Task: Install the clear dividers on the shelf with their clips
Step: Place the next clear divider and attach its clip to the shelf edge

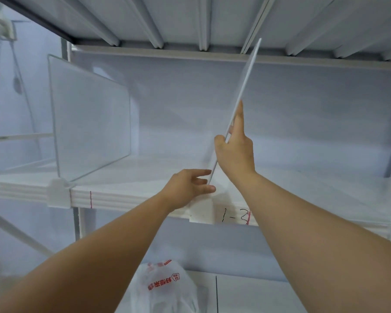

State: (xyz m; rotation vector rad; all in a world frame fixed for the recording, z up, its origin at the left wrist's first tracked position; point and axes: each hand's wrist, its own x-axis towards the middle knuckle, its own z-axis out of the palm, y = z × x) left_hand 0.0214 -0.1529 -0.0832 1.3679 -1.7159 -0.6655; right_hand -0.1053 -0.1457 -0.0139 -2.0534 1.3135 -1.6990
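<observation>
A clear divider (pixel 246 82) is seen edge-on, tilted, rising from the shelf's front edge up toward the right. My right hand (pixel 235 150) grips it at its middle, thumb on the left face and forefinger stretched up along the right face. My left hand (pixel 190 184) pinches the divider's lower end, just above the white shelf (pixel 145 170). Whether a clip is under that end is hidden by my fingers. At the left another clear divider (pixel 90 123) stands upright on the shelf, its front corner seated in a white clip (pixel 59 193) on the shelf's front lip.
A white label (pixel 221 213) marked "1-3" hangs on the shelf lip below my hands. A red line (pixel 91 199) marks the lip right of the clip. The ribbed underside of the upper shelf (pixel 190 19) is close overhead. A plastic bag (pixel 167 288) with red print lies on the lower level.
</observation>
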